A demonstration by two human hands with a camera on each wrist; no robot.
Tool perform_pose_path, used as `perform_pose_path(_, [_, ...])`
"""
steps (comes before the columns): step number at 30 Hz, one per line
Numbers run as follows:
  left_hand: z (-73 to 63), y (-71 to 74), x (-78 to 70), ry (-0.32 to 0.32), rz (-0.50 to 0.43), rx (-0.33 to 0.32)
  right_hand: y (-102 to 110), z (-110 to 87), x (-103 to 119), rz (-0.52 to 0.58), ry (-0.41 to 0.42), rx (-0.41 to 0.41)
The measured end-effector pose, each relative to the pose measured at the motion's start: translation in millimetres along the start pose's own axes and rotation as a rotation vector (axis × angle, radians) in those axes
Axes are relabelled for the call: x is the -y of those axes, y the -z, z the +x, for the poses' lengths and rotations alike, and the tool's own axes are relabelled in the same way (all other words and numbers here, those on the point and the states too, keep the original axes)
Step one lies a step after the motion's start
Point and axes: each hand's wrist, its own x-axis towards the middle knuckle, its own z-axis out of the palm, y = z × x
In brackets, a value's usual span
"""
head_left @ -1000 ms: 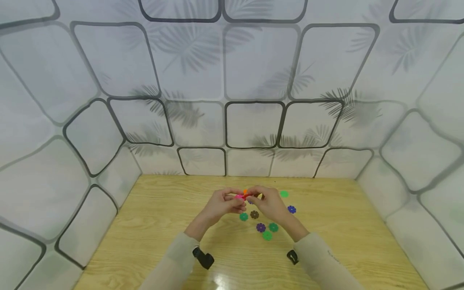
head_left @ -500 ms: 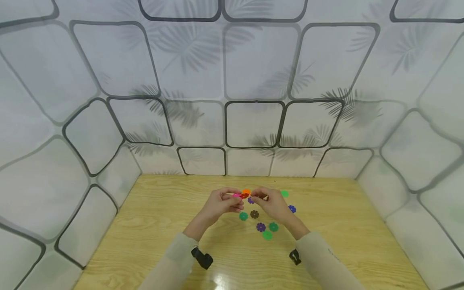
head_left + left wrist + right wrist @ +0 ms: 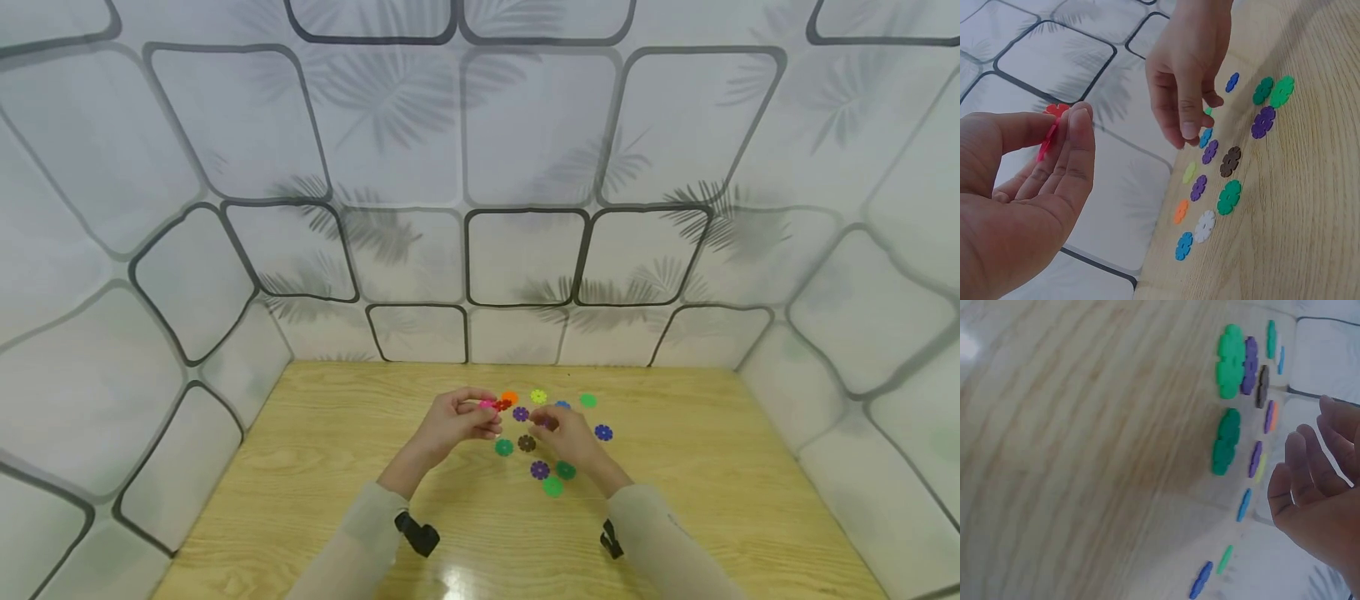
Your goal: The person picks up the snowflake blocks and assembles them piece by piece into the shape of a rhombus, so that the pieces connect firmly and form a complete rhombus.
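Observation:
In the head view my left hand [image 3: 450,423] is raised over the table and pinches a pink snowflake disc [image 3: 1047,144] between thumb and fingertips. A red snowflake disc [image 3: 1057,109] is joined to it and sticks out past the fingertips. My right hand [image 3: 570,435] hovers to the right, above the loose discs, its fingers loosely bent with nothing visible between them. Nearest to it lie a purple disc [image 3: 1210,151], a light blue disc [image 3: 1205,137] and a brown disc [image 3: 527,443]. The right palm partly covers some discs in the head view.
Loose discs lie flat on the wooden table [image 3: 315,500], among them orange [image 3: 510,397], yellow [image 3: 538,396], dark blue [image 3: 603,432] and green [image 3: 553,487]. White [image 3: 1205,226] and blue [image 3: 1184,246] discs show in the left wrist view. Patterned walls [image 3: 525,258] enclose the table's back and sides.
My right hand has let go of the red disc and moved right and slightly down toward the loose discs. The left hand has stayed nearly still, holding the joined pink and red discs.

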Motion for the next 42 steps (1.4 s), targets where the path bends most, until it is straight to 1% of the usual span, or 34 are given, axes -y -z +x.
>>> perform_pose_path(2, [0.5,0.7,1.0,0.0,-0.002,0.0,-1.9,0.9,-4.4,0.003,-0.009,0.0])
perform_pose_path(5, [1.0,1.8,2.4,-0.004,-0.001,-0.001,-4.7,2.3,-11.4,-0.003,0.006,-0.002])
perform_pose_path(7, [1.1,2.3,3.0,-0.011,0.008,0.004,-6.4,3.2,-16.1,-0.006,0.014,0.008])
perform_pose_path(12, [0.9,1.8,2.2,-0.008,0.014,0.001,-10.3,4.1,-25.6,-0.01,0.019,0.032])
perform_pose_path(17, [0.7,0.6,0.5,-0.012,0.014,-0.003,-13.8,5.9,-33.0,-0.018,0.06,0.017])
perform_pose_path(20, [0.3,0.5,0.3,-0.017,0.009,-0.004,-16.5,7.5,-35.9,-0.041,0.08,0.022])
perform_pose_path(32, [-1.2,-1.5,1.2,-0.018,0.026,-0.001,-19.3,4.3,-24.9,-0.091,0.064,0.038])
perform_pose_path(42, [0.8,0.0,2.9,-0.018,0.02,-0.004,-22.0,9.8,-27.4,-0.172,0.063,0.049])
